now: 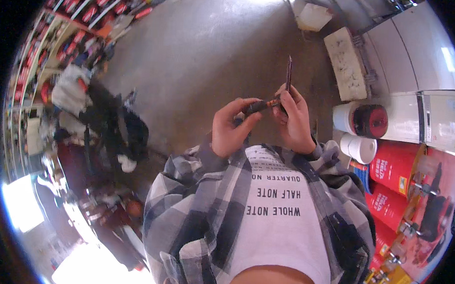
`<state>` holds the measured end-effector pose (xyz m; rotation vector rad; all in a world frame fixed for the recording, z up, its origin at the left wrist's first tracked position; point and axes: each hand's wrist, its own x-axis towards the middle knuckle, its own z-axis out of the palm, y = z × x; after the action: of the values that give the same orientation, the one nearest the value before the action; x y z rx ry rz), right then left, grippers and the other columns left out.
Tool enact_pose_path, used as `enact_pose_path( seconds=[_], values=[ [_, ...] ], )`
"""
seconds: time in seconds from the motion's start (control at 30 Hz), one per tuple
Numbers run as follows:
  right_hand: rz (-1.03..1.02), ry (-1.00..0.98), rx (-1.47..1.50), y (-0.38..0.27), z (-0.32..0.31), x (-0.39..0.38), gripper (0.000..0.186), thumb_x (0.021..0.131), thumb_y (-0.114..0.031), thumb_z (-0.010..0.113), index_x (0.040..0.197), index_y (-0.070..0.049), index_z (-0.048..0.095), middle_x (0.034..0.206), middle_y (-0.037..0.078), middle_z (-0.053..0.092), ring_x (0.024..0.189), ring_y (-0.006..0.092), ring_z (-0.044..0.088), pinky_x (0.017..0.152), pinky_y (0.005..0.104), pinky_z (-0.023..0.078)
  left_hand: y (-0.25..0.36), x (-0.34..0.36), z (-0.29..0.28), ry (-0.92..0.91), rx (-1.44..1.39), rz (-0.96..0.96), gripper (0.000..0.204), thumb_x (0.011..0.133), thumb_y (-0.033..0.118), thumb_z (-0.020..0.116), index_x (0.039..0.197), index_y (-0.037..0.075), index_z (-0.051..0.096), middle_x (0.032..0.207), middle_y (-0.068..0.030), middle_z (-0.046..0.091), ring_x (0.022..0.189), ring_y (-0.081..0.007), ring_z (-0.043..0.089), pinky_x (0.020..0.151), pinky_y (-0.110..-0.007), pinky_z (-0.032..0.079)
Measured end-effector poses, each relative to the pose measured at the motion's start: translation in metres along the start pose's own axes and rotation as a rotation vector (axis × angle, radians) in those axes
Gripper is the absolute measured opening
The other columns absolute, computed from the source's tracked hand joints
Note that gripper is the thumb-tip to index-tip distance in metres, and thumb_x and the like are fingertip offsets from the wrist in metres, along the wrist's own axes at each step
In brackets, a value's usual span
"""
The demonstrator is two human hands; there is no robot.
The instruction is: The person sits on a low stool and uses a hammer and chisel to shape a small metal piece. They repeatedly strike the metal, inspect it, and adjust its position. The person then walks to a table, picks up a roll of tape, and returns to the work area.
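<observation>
Both hands are raised close together in front of my chest. Between the thumb and fingers of my left hand [232,127] is a dark, handle-like cylinder [256,107] with an orange part at its right end. That end reaches the fingers of my right hand [297,123]. My right hand is closed around a slim dark rod [289,75], which stands upright above the thumb and narrows to a pointed tip. Its lower end is hidden by my fingers. Whether the rod and the cylinder are joined, I cannot tell.
Left are shelves [26,80] of red packages and dark machinery [125,128] with a pale cloth [71,89]. Right are a white block [346,63], a white bucket [342,117], a dark red container [371,121], red drums [394,165] and white cabinets [416,43].
</observation>
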<state>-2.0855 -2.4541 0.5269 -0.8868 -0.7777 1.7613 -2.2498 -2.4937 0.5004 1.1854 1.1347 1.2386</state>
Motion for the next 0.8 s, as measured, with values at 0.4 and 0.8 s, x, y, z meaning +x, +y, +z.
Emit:
enact_pose_path(
  seconds=[0.4,0.8],
  values=[
    [0.026,0.252,-0.155,-0.082,-0.037,0.268,0.01,0.092,-0.016,0.057,0.093,-0.006,0.055,0.078,-0.001,0.058,0.064,0.0033,0.051,0.054,0.0177,0.04,-0.015,0.31,0.008,-0.251,0.009,-0.01,0.025,0.087,0.015,0.062,0.104,-0.004,0.058,0.082,-0.0109,0.064,0.074,-0.0123,0.059,0.068,-0.028,0.048],
    [0.063,-0.151,-0.283,-0.187,-0.047,0.617,0.017,0.089,-0.012,0.06,0.097,0.002,0.058,0.084,0.002,0.061,0.076,0.0065,0.054,0.068,0.0214,0.044,0.006,0.634,-0.035,-0.11,0.073,-0.212,0.025,0.093,0.021,0.055,0.107,-0.001,0.057,0.075,-0.0044,0.061,0.063,-0.0077,0.054,0.055,-0.024,0.043]
  ],
)
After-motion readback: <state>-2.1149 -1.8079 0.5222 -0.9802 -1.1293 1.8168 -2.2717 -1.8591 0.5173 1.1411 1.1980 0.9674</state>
